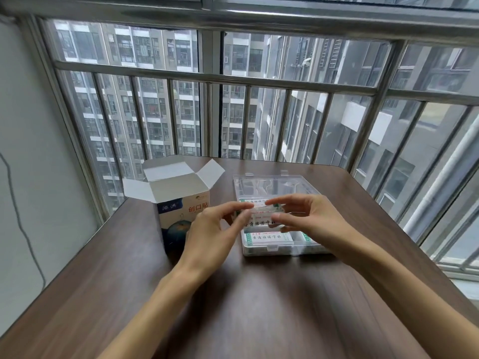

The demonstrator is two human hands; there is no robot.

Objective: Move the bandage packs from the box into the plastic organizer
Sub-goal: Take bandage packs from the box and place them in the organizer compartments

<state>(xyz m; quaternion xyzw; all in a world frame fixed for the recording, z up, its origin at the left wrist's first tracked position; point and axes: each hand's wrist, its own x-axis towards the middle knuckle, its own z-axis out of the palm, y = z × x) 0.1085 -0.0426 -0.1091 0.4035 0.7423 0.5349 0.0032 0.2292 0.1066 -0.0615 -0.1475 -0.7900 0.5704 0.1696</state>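
Observation:
A white and blue cardboard box (178, 203) stands upright on the table with its top flaps open. To its right lies a clear plastic organizer (261, 251) with its lid (272, 185) folded back. White bandage packs (272, 238) with green edges lie in the near compartments. Above the organizer's left side, my left hand (212, 229) and my right hand (308, 216) together pinch a small stack of bandage packs (261, 216) at its two ends.
The dark wooden table (233, 307) stands against a barred window (233, 81), with a white wall (31, 151) on the left. A thin grey cable (20, 216) hangs down that wall. The table's right edge runs close to the window frame.

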